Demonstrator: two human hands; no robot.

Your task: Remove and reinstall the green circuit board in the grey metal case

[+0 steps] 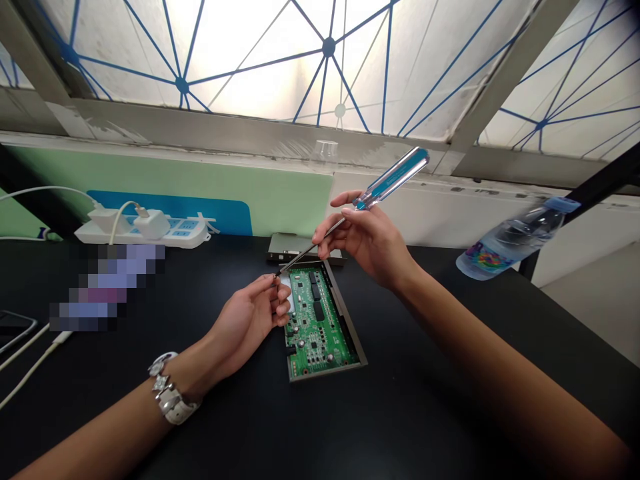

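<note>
A screwdriver (393,179) with a clear and blue handle slants down to the left, and my right hand (373,240) grips it where the handle meets the shaft. At the tip of its shaft, the thumb and forefinger of my left hand (257,310) pinch together. Something tiny and dark shows there, too small to name. Below both hands lies a green circuit board (317,333) set in a grey metal frame. My left fingers overlap the board's left edge in the picture. A bracelet watch (173,393) circles my left wrist.
Behind the board is a flat grey metal piece (283,247). A water bottle (510,243) stands tilted in view at the right. At the left are a white power strip (190,233) with plugs and cables, a blurred-out item (107,290) and a phone (15,327). A clear cup (327,151) rests on the sill.
</note>
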